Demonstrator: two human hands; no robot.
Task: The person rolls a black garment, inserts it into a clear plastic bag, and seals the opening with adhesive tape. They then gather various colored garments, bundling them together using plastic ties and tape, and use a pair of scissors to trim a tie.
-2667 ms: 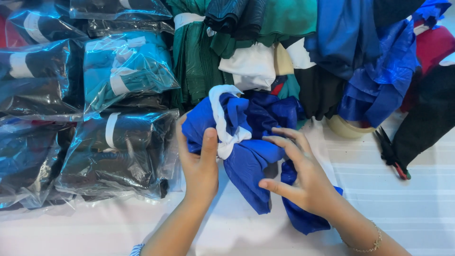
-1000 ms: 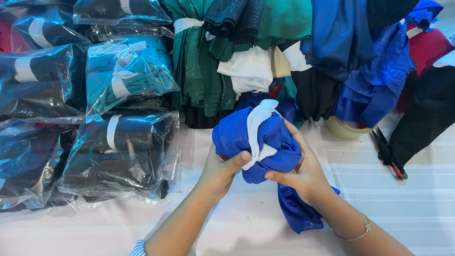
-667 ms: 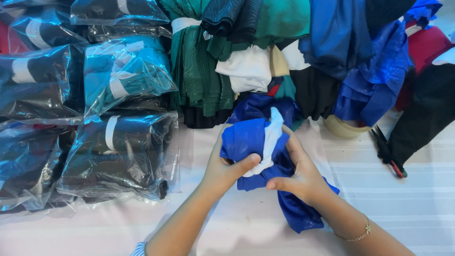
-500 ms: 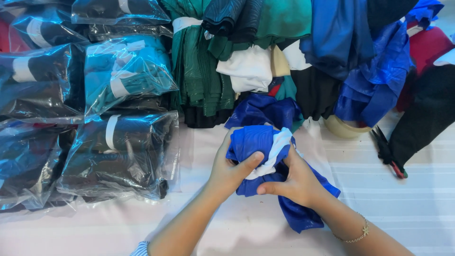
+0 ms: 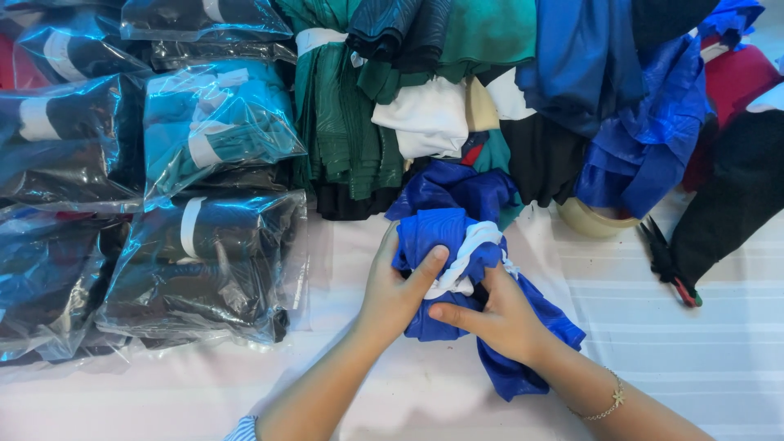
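Observation:
A bunched royal-blue cloth bundle (image 5: 437, 233) with a white band (image 5: 464, 260) around it lies on the white table (image 5: 694, 359). My left hand (image 5: 394, 290) grips its left side, thumb pressed on the blue fabric beside the band. My right hand (image 5: 498, 318) clasps the lower right part, fingers curled at the white band; a thin bracelet sits on that wrist. A loose blue tail (image 5: 539, 327) of the cloth trails out under my right hand.
Clear plastic bags of folded dark and teal cloth (image 5: 204, 253) are stacked at left. A heap of green, white, black and blue fabric (image 5: 490, 90) fills the back. A tape roll (image 5: 592, 219) and small black pliers-like tool (image 5: 670, 265) lie at right.
The bundle was pulled together, lowered toward the table and bunched tighter. The white band shifted from the top to the middle. My right hand slid inward under the band.

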